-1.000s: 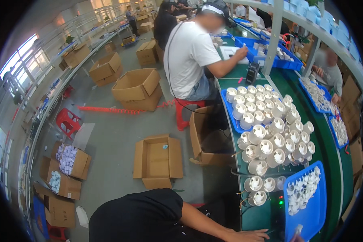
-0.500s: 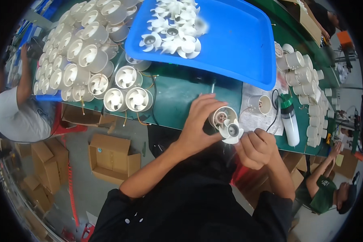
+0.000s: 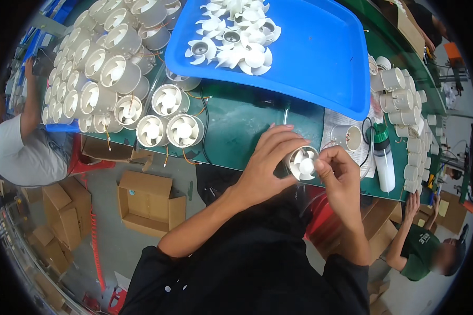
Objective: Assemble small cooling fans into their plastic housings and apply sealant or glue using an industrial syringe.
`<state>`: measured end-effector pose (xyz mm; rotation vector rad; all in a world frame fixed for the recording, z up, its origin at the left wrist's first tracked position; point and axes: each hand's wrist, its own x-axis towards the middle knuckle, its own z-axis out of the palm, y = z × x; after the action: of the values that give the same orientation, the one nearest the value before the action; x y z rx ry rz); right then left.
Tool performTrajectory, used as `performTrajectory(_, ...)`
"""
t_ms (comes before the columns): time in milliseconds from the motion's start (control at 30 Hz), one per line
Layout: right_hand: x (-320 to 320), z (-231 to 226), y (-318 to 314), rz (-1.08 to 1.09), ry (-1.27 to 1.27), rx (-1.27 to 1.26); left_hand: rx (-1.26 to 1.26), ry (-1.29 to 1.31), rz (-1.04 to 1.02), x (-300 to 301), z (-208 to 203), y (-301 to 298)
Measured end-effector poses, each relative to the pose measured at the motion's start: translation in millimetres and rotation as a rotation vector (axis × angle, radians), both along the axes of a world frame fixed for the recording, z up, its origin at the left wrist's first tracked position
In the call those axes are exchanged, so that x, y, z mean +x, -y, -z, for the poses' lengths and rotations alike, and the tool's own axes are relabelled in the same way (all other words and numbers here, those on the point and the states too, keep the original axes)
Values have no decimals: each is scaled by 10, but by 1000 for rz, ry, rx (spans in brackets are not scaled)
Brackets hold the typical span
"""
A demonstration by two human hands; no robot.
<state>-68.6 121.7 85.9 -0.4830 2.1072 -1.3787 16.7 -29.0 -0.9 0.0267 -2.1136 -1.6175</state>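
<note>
My left hand (image 3: 263, 170) is wrapped round a small round fan housing (image 3: 287, 164), its open end facing up. Inside the rim sits a white fan impeller (image 3: 305, 166), hub and blades showing. My right hand (image 3: 342, 177) is closed, thumb and forefinger pinched at the impeller's right edge against the rim. Just right of my hands, another housing (image 3: 347, 137) lies on its side on a printed sheet, with a wire by it. Loose white impellers (image 3: 253, 56) are heaped in the blue tray (image 3: 326, 58) beyond my hands.
Many housings with impellers (image 3: 184, 130) crowd the left of the green table (image 3: 236, 126). A green-capped bottle (image 3: 385, 163) and stacked housings (image 3: 399, 102) stand on the right. An open carton (image 3: 147, 202) lies on the floor. Co-workers sit at left (image 3: 23, 149) and right (image 3: 420, 247).
The impeller, tilted half out of the housing in my right fingers before, now lies inside the rim. My right hand has moved up to the rim, and the view has shifted slightly.
</note>
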Motion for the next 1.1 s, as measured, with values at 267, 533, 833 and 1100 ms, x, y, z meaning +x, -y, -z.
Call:
performTrajectory(267, -19, 42, 58, 12, -56, 16, -7, 4, -21, 19, -23, -6)
performTrajectory(533, 26, -223, 46, -198, -456, 163, -50, 11, -1, 33, -37, -21)
performTrajectory(833, -95, -558, -104, -75, -296, 82, -90, 44, -21, -18, -12, -58)
performTrajectory(1100, 53, 170, -173, 212, -340, -69, 325, -21, -299, 195, -229, -278)
